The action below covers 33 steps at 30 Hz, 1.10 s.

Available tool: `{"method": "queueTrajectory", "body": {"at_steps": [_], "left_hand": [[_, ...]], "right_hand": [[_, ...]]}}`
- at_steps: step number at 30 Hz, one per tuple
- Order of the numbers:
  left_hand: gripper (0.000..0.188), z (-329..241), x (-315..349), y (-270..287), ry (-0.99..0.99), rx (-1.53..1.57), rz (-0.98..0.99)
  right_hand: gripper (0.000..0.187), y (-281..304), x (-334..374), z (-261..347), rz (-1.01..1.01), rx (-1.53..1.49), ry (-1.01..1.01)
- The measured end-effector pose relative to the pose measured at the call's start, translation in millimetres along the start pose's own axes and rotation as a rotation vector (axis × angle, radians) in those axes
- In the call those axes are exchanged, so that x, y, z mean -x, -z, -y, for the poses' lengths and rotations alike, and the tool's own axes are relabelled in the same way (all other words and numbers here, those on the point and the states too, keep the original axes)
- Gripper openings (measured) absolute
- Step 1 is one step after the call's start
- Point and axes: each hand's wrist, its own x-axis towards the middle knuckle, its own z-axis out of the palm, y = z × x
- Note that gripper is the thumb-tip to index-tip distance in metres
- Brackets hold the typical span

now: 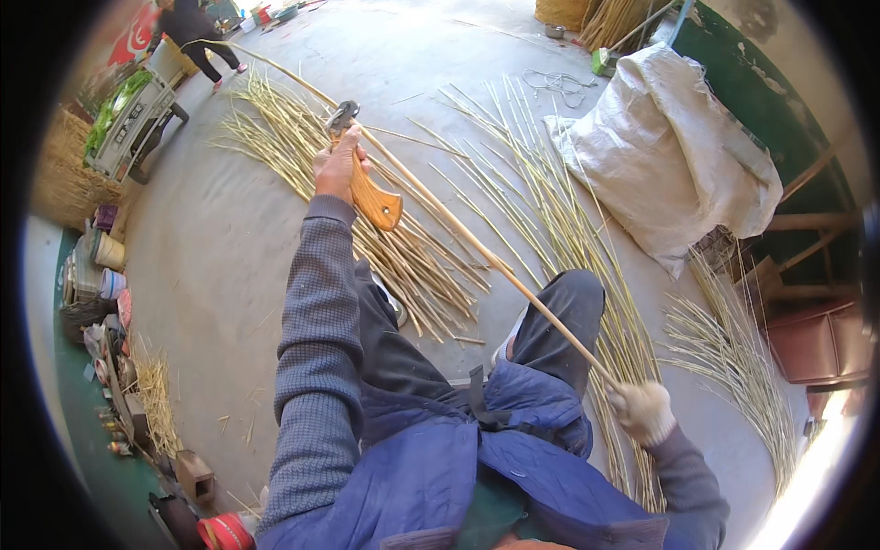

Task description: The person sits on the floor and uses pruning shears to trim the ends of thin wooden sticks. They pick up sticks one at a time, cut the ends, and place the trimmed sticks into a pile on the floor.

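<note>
My bare left hand [335,169] is closed around a tool with a curved wooden handle [376,203] and a dark metal head, held out in front of me. A long thin brown stick [477,242] runs slantwise past the metal head and down to my right. Its near end is in my right hand [643,412], which wears a whitish glove, slightly blurred, and is closed on it. Whether the metal head grips the stick is hard to make out. Below the tool lies a pile of brown-yellow sticks [417,275] on the floor.
More greenish sticks [573,220] lie fanned out to my right, with another bundle [733,348] beyond. A white woven sack [660,147] is at the upper right. Far left, a person [197,37] stands near a small cart [137,128]. Clutter and straw [156,399] line the left wall.
</note>
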Motion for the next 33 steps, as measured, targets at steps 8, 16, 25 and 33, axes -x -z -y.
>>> {"method": "queueTrajectory", "body": {"at_steps": [8,16,25,33], "left_hand": [[0.025,43.3,88.4,-58.7,0.137,-0.016,0.173],[0.028,73.1,178.5,-93.9,0.170,0.012,0.321],[0.025,44.1,12.4,13.2,0.110,0.055,-0.106],[0.024,75.2,90.4,-46.6,0.195,0.021,0.098]], "right_hand": [[0.030,11.7,-61.8,11.6,0.001,-0.749,-0.392],[0.021,-17.3,-212.2,47.7,-0.233,-0.390,-0.146],[0.014,-93.0,20.0,-7.5,0.120,-0.530,-0.165],[0.029,-22.3,-14.5,14.2,0.009,-0.621,-0.342]]}}
